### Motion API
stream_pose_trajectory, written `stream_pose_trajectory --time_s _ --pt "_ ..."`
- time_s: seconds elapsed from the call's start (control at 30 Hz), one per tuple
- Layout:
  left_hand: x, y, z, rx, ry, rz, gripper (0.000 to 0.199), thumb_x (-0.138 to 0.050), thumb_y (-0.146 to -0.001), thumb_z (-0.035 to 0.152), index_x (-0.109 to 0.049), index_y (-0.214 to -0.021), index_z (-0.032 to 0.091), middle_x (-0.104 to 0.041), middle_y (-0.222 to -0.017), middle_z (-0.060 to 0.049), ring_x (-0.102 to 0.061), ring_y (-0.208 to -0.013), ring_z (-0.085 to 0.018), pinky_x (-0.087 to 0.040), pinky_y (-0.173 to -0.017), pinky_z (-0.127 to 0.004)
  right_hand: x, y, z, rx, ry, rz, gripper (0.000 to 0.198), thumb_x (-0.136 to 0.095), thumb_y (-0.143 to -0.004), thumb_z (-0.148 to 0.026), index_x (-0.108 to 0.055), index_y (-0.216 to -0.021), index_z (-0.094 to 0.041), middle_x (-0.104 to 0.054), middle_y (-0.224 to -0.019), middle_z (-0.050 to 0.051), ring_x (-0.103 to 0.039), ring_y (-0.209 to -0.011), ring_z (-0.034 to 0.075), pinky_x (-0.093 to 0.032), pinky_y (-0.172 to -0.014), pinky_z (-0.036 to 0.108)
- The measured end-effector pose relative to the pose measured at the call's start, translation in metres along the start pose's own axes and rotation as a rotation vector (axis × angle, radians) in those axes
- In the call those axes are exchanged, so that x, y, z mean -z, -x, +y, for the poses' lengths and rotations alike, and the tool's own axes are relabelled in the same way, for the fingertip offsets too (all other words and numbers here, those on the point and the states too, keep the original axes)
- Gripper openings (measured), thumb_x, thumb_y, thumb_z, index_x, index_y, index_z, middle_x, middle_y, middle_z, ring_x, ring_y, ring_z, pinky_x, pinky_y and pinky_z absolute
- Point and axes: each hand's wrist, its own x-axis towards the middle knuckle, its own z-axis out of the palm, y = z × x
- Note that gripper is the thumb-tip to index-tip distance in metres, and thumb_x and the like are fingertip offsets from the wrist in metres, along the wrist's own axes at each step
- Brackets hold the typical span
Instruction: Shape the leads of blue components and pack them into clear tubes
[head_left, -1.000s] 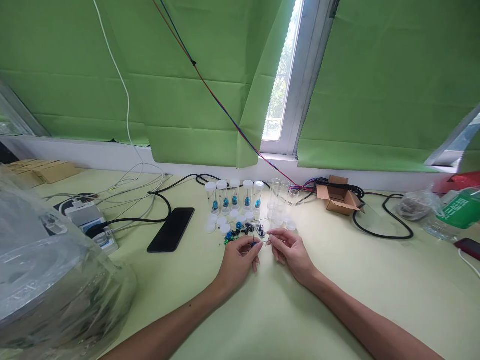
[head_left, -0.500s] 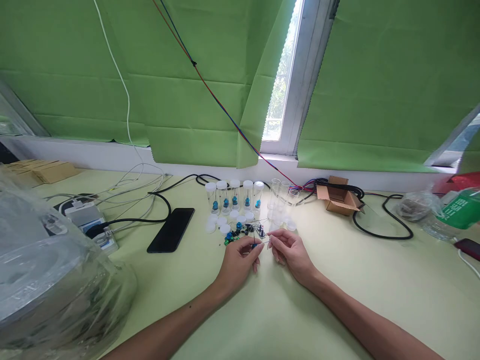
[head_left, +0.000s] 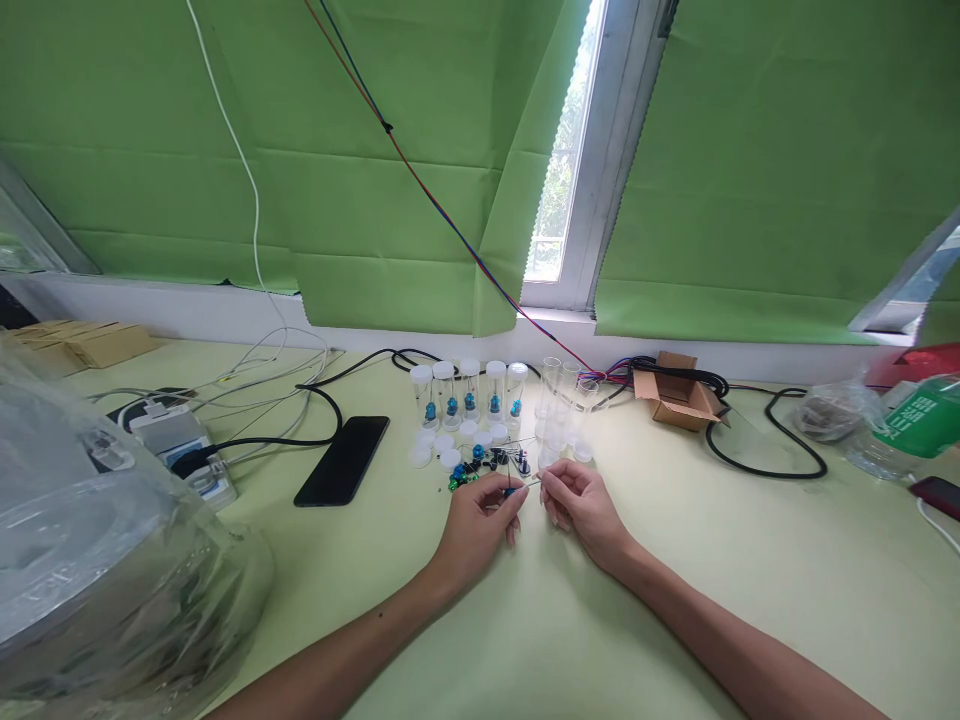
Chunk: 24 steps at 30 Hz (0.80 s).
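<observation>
My left hand [head_left: 480, 520] pinches a small dark blue part [head_left: 510, 491] with a thin wire sticking up from it; the fingers hide most of it. To its right, my right hand [head_left: 585, 505] has thumb and forefinger closed at the end of a thin wire [head_left: 534, 484] that spans the small gap between both hands. Just beyond the fingers lies a loose cluster of small blue, green and black parts [head_left: 478, 453] with thin wires. Behind them stand several clear tubes with white caps [head_left: 470, 392], each with a blue part inside.
Uncapped clear tubes [head_left: 550, 385] stand at the back, right of the capped ones. Loose white caps [head_left: 421, 456] lie near the cluster. A black phone [head_left: 342, 461] is at left, near a power strip [head_left: 180, 450] and a large plastic bag [head_left: 135, 560]. An open cardboard box [head_left: 682, 400] sits back right.
My right fingertips have shifted very slightly to the right, away from the left hand. The left hand and the objects on the table look unmoved.
</observation>
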Motion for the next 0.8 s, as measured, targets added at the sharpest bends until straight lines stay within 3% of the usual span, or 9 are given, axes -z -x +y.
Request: stream_pose_trajectory --time_s 0.8 --pt "0.0006 -0.001 -0.0034 -0.002 -0.024 -0.013 0.025 -0.065 -0.081 0.04 -0.071 -0.084 0.016 -0.054 -0.067 0.001 -0.053 -0.05 -0.011 -0.048 -0.045 -0.024 -0.0006 0.0018 -0.0016 0.004 0.06 -0.023 0.039 -0.07 -0.08 -0.049 -0.054 -0.066 -0.017 -0.055 -0.053 -0.004 -0.042 -0.038 0.004 -0.029 -0.035 0.017"
